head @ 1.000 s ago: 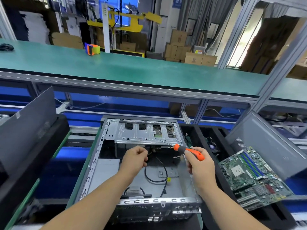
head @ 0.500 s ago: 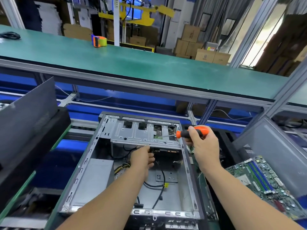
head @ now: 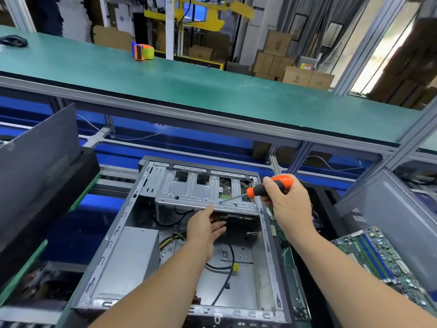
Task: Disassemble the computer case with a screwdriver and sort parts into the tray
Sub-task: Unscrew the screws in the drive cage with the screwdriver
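gripping screwdriver (head: 264, 189) over computer case (head: 132, 223)

Factory assembly line; long green workbench (head: 212, 91); stacked cartons (head: 295, 67) behind.

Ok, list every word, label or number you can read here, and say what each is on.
No text can be read.
Red-and-white label on a cardboard box: too blurred.
Round mark on another carton: too small.
Blue sign on the far wall: illegible.
Motherboard markings: too small.
Computer case and screwdriver: no lettering shows.
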